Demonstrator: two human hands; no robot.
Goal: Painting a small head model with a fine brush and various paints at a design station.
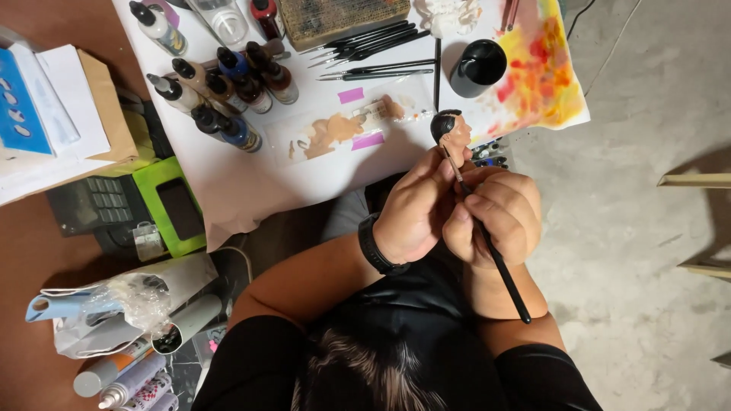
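Pinching figurine head (449, 129) above left hand (415, 209) fingertips, right hand (499, 217) gripping paintbrush (491, 247)

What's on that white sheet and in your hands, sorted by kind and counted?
Paint bottles, those showing on the sheet: about 9
Brushes lying loose: about 6, overlapping
Brush in the right hand: 1
Small figure head, held by the left hand: 1
Black cup: 1
Total: about 18

a white-covered bench (251, 179) carries dropper paint bottles (221, 87) at its ten o'clock, a row of black brushes (373, 53) at twelve, a black cup (478, 67) and a paint-stained sheet (544, 72) at two, and a palette strip (346, 125) with tan paint at centre.
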